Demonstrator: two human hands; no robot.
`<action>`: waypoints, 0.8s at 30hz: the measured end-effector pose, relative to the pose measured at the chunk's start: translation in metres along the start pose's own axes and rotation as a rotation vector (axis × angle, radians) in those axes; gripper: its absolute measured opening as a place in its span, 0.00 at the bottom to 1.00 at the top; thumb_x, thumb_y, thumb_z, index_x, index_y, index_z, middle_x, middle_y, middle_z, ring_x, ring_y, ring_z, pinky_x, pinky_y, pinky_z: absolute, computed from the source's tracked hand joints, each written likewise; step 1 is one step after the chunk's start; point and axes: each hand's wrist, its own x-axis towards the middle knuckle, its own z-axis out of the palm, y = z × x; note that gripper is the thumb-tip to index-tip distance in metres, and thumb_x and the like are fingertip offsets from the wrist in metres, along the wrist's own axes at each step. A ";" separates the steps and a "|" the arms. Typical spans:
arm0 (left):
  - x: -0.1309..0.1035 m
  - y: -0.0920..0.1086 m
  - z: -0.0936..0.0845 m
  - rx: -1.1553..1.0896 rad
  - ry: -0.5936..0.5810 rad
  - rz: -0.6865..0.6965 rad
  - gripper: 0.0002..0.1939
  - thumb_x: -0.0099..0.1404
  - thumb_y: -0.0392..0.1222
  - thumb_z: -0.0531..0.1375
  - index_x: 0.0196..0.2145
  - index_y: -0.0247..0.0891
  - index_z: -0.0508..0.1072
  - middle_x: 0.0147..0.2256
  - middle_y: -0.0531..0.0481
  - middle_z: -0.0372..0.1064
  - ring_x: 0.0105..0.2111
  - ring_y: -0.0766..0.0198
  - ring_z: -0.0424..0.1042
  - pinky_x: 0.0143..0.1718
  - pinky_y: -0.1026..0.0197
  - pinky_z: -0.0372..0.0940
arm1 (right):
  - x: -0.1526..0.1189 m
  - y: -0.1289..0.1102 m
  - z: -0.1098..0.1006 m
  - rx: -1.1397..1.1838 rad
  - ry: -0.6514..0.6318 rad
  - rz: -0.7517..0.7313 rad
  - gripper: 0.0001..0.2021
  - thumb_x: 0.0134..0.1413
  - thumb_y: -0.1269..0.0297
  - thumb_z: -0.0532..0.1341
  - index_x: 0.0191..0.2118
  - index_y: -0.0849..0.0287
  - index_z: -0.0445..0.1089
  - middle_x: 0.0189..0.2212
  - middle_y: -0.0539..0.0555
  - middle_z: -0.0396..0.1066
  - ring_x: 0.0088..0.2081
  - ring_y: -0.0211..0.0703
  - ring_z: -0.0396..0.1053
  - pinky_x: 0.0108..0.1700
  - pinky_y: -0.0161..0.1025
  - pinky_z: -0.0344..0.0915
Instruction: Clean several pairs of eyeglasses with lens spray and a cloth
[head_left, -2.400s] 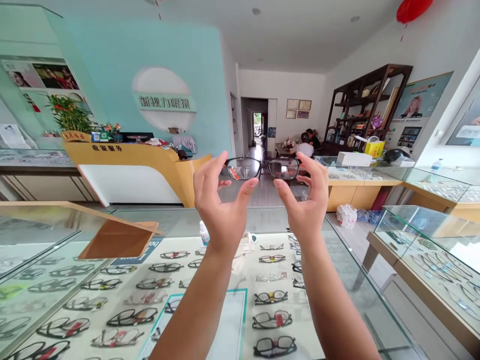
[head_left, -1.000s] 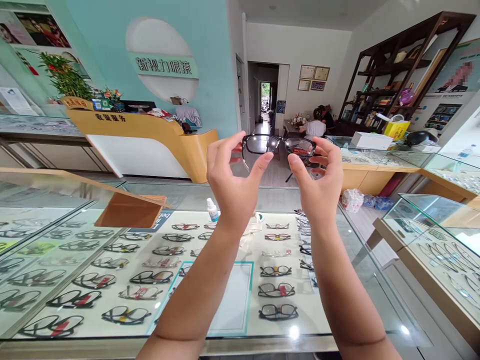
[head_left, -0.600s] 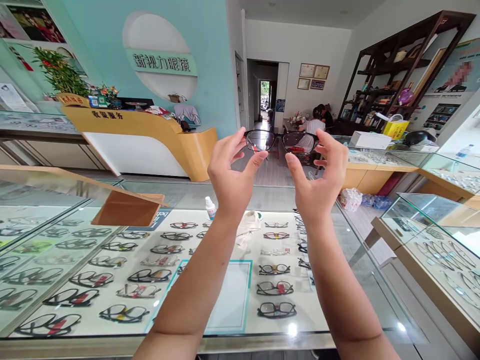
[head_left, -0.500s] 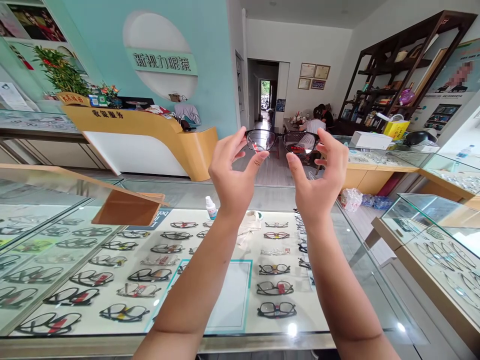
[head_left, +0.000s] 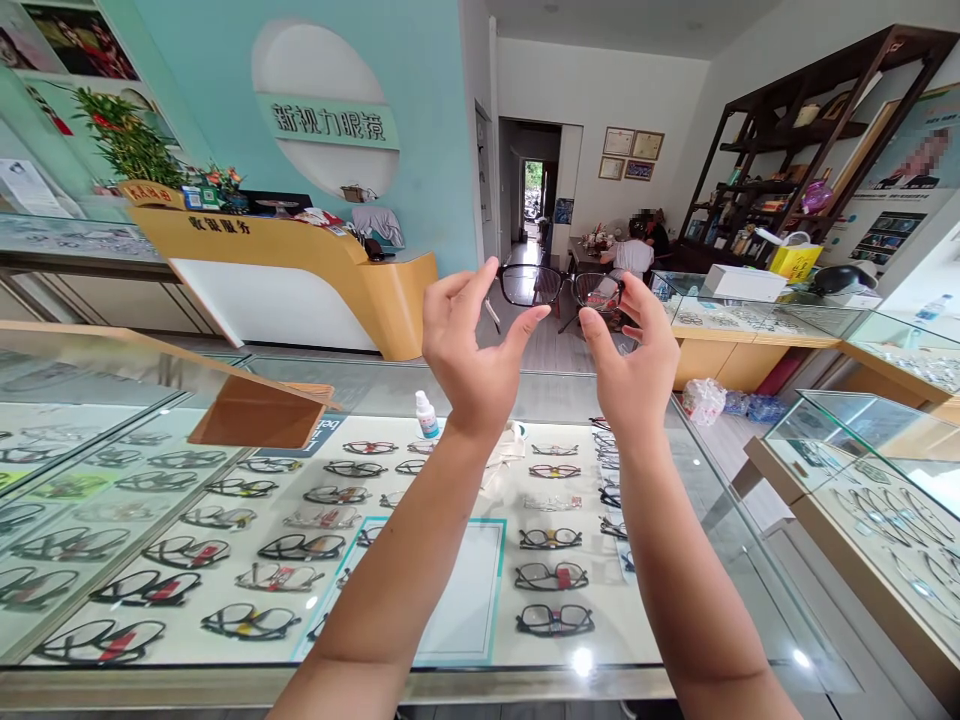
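A pair of dark-framed eyeglasses (head_left: 530, 286) is held up at arm's length above the glass counter, its lenses facing me. My left hand (head_left: 474, 345) has its fingertips at the left corner of the frame and its thumb by the lower rim. On the other side, my right hand (head_left: 631, 350) grips the right rim between thumb and fingers. One temple arm hangs down behind the left lens. Under my wrists, a white spray bottle (head_left: 426, 415) and a pale cloth (head_left: 511, 443) lie on the display case (head_left: 555, 385), partly behind my left arm.
Rows of eyeglasses (head_left: 555, 620) fill the case, around a teal-bordered sheet (head_left: 461, 590). A brown tray-like stand (head_left: 259, 410) is at left. Beyond are a yellow-and-white cashier desk (head_left: 300, 270), another display counter (head_left: 870, 480) at right, and seated people (head_left: 634, 255) at the back.
The eyeglasses have turned slightly, and the left temple arm now shows below the frame. My right hand has shifted a little left and down; my left hand moved slightly right.
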 end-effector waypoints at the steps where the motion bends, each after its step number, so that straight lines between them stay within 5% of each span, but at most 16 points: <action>1: 0.000 0.000 0.000 0.013 0.003 0.005 0.31 0.67 0.64 0.70 0.61 0.46 0.77 0.51 0.43 0.73 0.54 0.50 0.74 0.52 0.49 0.73 | 0.000 0.000 0.000 0.002 -0.003 0.009 0.30 0.67 0.42 0.64 0.69 0.48 0.68 0.60 0.62 0.75 0.59 0.58 0.74 0.58 0.58 0.74; 24: 0.003 -0.001 0.004 -0.144 -0.115 -0.160 0.30 0.67 0.64 0.70 0.57 0.43 0.80 0.52 0.41 0.78 0.49 0.54 0.81 0.40 0.58 0.74 | 0.002 -0.012 -0.004 -0.068 0.127 -0.095 0.27 0.66 0.46 0.66 0.66 0.47 0.70 0.55 0.60 0.72 0.58 0.61 0.71 0.60 0.65 0.70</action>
